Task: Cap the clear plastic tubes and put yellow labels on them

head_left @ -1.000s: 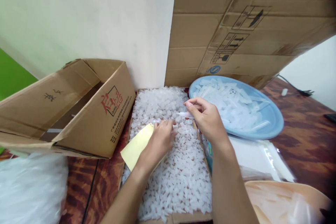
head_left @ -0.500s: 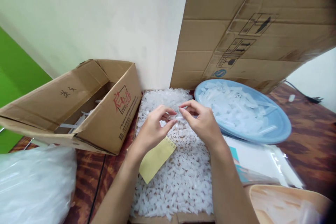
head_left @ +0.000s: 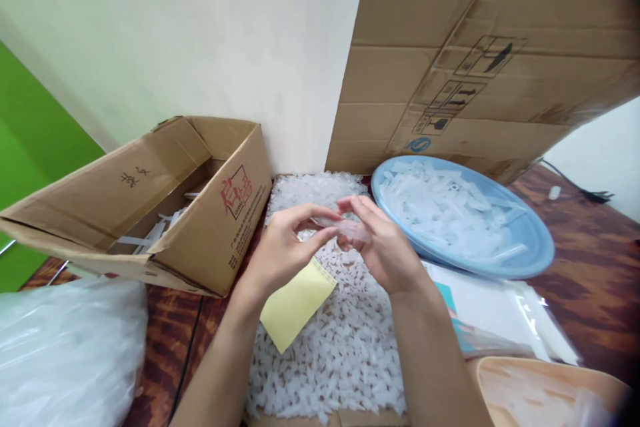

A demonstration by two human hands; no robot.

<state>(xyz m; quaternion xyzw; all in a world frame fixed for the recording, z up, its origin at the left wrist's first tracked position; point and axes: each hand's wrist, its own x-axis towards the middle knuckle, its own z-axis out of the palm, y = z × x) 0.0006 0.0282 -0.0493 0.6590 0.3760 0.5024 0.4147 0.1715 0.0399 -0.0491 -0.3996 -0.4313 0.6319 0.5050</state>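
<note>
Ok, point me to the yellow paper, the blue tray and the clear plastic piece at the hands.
Yellow paper (head_left: 299, 308): head view, middle of its sheet.
Blue tray (head_left: 539, 240): head view, bare right side near the rim.
Clear plastic piece (head_left: 355, 231): head view, middle of its visible length.

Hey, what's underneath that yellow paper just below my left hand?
Small white plastic pieces show around the visible edges of the yellow paper; whatever lies directly beneath it is covered.
</note>
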